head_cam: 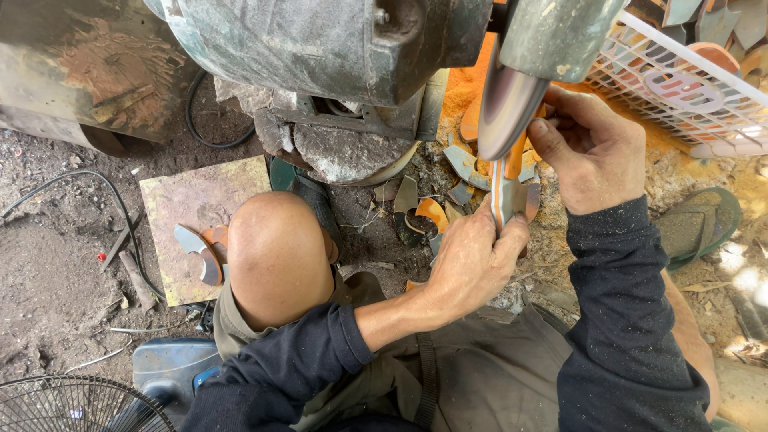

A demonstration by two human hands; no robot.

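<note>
Soft, even daylight, sharp throughout, with blown-out sun patches at the right edge and slight wide-angle bending.

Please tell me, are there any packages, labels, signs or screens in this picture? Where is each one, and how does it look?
None of these shows in the picture.
The nearest to a container is a white plastic basket at the upper right, with orange pieces inside.
Both hands, left and right, hold an orange and grey piece against the grinding wheel.
</note>
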